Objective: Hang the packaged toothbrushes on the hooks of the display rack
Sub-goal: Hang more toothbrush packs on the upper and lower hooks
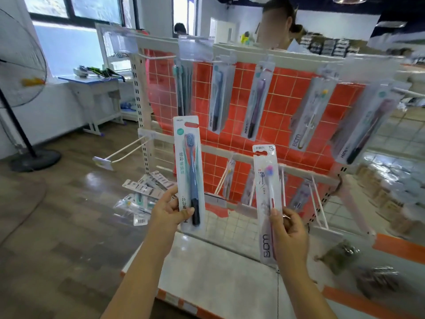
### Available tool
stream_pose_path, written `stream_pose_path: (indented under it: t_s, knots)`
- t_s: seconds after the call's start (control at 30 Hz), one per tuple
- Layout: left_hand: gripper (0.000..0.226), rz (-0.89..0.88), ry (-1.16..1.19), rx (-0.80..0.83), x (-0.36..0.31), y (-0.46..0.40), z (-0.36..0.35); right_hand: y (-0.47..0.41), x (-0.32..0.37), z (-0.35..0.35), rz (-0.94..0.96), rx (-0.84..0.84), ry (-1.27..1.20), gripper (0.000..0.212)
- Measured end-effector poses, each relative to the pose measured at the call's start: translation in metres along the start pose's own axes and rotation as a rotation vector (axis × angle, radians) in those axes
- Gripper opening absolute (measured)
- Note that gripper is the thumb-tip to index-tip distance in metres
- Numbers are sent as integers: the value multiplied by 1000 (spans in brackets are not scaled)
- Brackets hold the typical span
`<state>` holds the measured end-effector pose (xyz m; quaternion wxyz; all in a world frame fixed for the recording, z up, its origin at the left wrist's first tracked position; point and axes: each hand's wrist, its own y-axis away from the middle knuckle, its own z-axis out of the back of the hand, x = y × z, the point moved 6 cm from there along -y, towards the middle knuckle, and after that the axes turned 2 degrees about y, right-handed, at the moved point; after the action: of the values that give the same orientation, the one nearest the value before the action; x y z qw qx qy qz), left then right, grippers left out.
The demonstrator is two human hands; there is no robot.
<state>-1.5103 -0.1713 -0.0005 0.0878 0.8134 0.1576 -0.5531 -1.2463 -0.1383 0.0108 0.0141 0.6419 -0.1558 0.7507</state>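
Both packs up in front of me, one per hand, held upright before the white wire-grid display rack with its orange tiled backing.

My left hand pinches the lower end of a long white-and-teal card pack holding a blue toothbrush with a black handle end: thumb across the front, fingers curled behind. Bristles up, red hang slot at the top, teal print down the left edge.

My right hand grips a clear-and-white pack holding a slim white toothbrush with pink and purple bristles, thumb pressed on the front, fingers wrapped behind. Grey lettering near the base, hang slot at the top, the pack tilted slightly left.

Neither pack touches a hook.

Upper row: five packaged toothbrushes already hanging, swung at angles. A bare white double-prong hook juts from the rack's left post. More packs lie scattered on the wood floor beyond my left hand.
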Motion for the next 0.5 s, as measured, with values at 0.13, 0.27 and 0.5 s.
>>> stream_pose_path:
  t_s: [0.13,0.27,0.5]
  knots:
    - [51,-25,4,58,-11,-37,-2,-7,14,-30,21,-18,0,13]
    - [51,-34,0,143,-30,-75,-10,-19,40,-60,70,-25,14,14]
    - [50,-77,-56,270,-57,-135,-22,-32,59,-93,104,-44,10,30]
